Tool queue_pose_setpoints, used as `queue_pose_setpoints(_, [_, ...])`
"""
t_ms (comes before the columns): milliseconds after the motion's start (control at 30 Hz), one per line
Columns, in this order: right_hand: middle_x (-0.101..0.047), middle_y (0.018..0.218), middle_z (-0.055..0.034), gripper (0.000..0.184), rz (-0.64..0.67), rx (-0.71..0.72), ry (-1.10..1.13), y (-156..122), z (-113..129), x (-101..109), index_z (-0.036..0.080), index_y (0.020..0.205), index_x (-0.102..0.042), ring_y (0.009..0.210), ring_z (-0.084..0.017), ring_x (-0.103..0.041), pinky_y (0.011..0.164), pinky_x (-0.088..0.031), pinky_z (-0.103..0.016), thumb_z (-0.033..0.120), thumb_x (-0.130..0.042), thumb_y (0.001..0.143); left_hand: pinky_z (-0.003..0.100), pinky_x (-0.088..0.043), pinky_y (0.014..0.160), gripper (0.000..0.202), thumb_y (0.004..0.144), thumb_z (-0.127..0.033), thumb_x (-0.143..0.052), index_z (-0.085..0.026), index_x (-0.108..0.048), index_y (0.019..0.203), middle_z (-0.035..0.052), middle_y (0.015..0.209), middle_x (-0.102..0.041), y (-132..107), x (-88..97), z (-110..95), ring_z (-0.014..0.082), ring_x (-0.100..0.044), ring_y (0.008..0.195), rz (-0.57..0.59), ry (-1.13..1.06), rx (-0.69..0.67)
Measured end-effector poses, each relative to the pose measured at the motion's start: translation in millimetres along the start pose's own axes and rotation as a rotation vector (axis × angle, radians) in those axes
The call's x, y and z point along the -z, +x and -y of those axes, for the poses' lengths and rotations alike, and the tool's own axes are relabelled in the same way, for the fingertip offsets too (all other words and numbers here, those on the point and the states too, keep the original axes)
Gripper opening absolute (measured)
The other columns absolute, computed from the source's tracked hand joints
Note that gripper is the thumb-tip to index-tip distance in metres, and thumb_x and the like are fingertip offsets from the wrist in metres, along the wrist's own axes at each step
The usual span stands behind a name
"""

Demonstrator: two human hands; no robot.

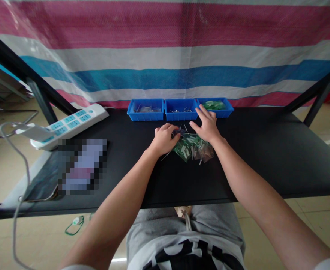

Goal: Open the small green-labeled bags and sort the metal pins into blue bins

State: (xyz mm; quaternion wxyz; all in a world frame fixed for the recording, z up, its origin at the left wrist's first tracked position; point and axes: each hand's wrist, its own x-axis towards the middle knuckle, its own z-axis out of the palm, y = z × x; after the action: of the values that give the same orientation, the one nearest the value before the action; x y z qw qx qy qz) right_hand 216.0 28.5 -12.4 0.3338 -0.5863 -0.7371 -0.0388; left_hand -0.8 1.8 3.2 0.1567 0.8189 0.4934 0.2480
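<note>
My left hand [165, 139] rests at the left side of a mixed pile, thumb and fingers closed together over small pieces I cannot make out. In the pile lie green packets [185, 149], clear bags [203, 152] that look brownish, and thin metal pins like rivets [200, 162]. My right hand [208, 123] hovers over the pile's far right side with fingers stretched out, its fingertips close to the blue bins. The left bin [145, 117] has clear bags in it, the middle bin [181, 116] metal pins, and the right bin [226, 112] green packets.
A white power strip [75, 120] with a plugged-in grey cable [27, 168] lies at the left of the black table [266, 157]. Near it is a blurred-out phone-like object [83, 165]. A striped sheet [165, 56] hangs behind, between black frame legs [44, 101].
</note>
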Motion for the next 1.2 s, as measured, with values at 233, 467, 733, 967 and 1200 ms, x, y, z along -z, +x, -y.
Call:
queue_pose_setpoints(233, [-0.071,0.081,-0.0076,0.017,0.051,0.106,0.148,0,10,2,0.018,0.08,-0.071,0.08,-0.022,-0.062,0.081,-0.047,-0.035,0.024,-0.056,0.084,0.043,-0.043,0.097,0.026,0.088,-0.029,-0.051,-0.02,-0.066,0.108,0.0089,0.115,-0.066,1,-1.9,1,0.025,-0.06,0.11,0.006,-0.004,-0.015])
queue_pose_setpoints(467, [-0.071,0.073,-0.004,0.017,0.239,-0.064,0.114,-2,21,-2,0.02,0.072,-0.072,0.068,-0.017,-0.062,0.064,-0.044,-0.028,0.035,-0.065,0.078,0.04,-0.045,0.097,0.025,0.087,-0.028,-0.051,-0.02,-0.068,0.104,0.0077,0.112,-0.067,1,-3.7,4,0.023,-0.061,0.108,-0.013,-0.021,-0.051])
queue_pose_setpoints(733, [-0.07,0.076,-0.0056,0.01,0.238,-0.122,0.039,-4,29,1,0.022,0.069,-0.071,0.07,-0.02,-0.062,0.064,-0.043,-0.03,0.024,-0.062,0.074,0.04,-0.046,0.095,0.023,0.086,-0.027,-0.053,-0.019,-0.069,0.1,0.0085,0.11,-0.067,2,-3.1,2,0.0234,-0.062,0.105,0.005,-0.025,-0.039])
queue_pose_setpoints(967, [-0.07,0.083,-0.0102,0.014,0.284,-0.148,-0.018,-4,25,-1,0.021,0.07,-0.068,0.075,-0.023,-0.062,0.068,-0.045,-0.033,0.018,-0.057,0.078,0.038,-0.045,0.095,0.021,0.088,-0.026,-0.052,-0.019,-0.068,0.099,0.0079,0.11,-0.068,1,-1.0,2,0.0221,-0.062,0.106,-0.029,-0.049,-0.073])
queue_pose_setpoints(1200, [-0.066,0.08,-0.0088,0.014,0.182,-0.017,0.157,-4,24,6,0.018,0.071,-0.062,0.078,-0.022,-0.06,0.074,-0.045,-0.033,0.017,-0.055,0.084,0.035,-0.046,0.092,0.025,0.09,-0.028,-0.051,-0.016,-0.065,0.106,0.0088,0.106,-0.07,1,1.3,3,0.0211,-0.064,0.102,-0.185,-0.103,-0.093])
